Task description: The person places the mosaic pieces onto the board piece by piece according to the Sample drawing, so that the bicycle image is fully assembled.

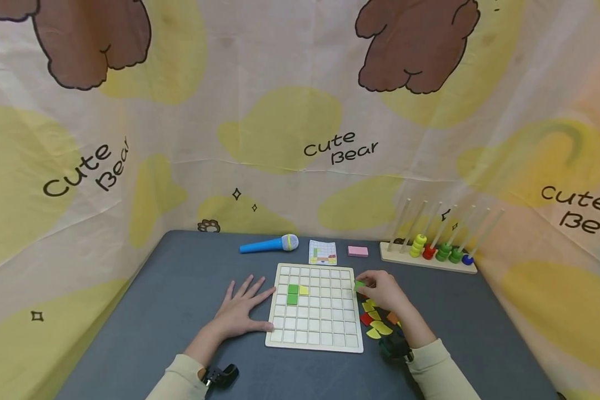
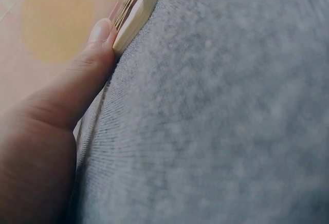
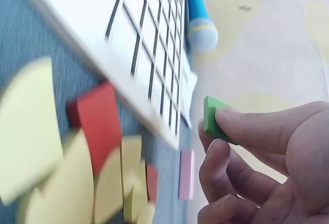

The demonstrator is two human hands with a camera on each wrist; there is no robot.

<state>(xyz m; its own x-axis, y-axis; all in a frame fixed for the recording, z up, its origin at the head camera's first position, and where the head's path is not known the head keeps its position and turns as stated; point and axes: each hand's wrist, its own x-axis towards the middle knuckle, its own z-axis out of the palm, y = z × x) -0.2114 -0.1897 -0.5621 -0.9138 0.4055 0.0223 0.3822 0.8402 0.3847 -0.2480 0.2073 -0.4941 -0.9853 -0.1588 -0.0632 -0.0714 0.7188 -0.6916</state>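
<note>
Plainly, the left hand [image 1: 241, 313] lay with fingers straight and spread, gripping nothing; its thumb touched the near-left edge of the square, pale wooden grid board [image 1: 314, 324], probably to keep it from sliding. In the board's upper-left part sat two green square tiles [image 1: 293, 290], one above the other, with a yellow square tile [image 1: 304, 290] beside the upper one. Beyond stood a blue toy microphone [image 1: 262, 246], a printed grid card [image 1: 322, 251], perhaps for easy viewing, and a pink rectangular block [image 1: 358, 251]. At the board's right edge, the right hand [image 1: 387, 291] pinched a small green tile [image 3: 210, 117] between thumb and fingers, leaving part exposed. Loose yellow, red and orange pieces [image 1: 380, 327] lay below it, presumably for short reaches. Farther right stood a wooden peg rack with coloured rings [image 1: 430, 263]. A dark grey tabletop [image 1: 180, 289] carried everything, enclosed by cream cloth printed with bears and yellow patches [image 1: 280, 128].
</note>
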